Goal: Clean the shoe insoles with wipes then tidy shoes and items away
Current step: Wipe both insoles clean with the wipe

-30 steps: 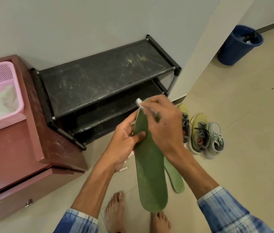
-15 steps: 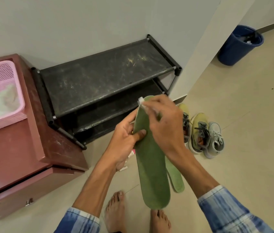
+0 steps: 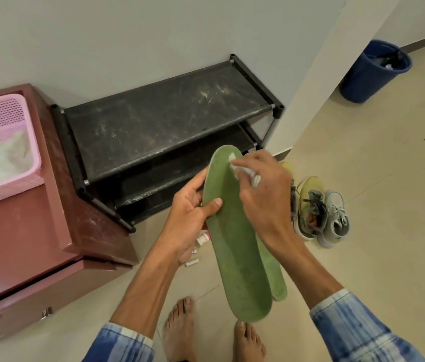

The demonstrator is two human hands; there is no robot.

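My left hand point(image 3: 190, 220) grips a long green insole point(image 3: 235, 257) at its left edge, thumb on the top face. My right hand point(image 3: 263, 194) holds a small white wipe point(image 3: 235, 163) and presses it on the insole's upper end. A second green insole point(image 3: 275, 278) lies on the floor, partly hidden behind the held one. Three shoes stand on the floor to the right: two yellow-green ones point(image 3: 310, 205) and a grey one point(image 3: 335, 218).
A black shoe rack point(image 3: 164, 121) stands against the wall. A maroon cabinet point(image 3: 23, 231) at left carries a pink basket point(image 3: 2, 147). A blue bin point(image 3: 373, 71) sits at the far right. Small white items point(image 3: 198, 246) lie on the floor under my left hand.
The right hand with the wipe has slid a little down and right on the insole's upper end, so the tip now shows. The insole has tilted slightly.
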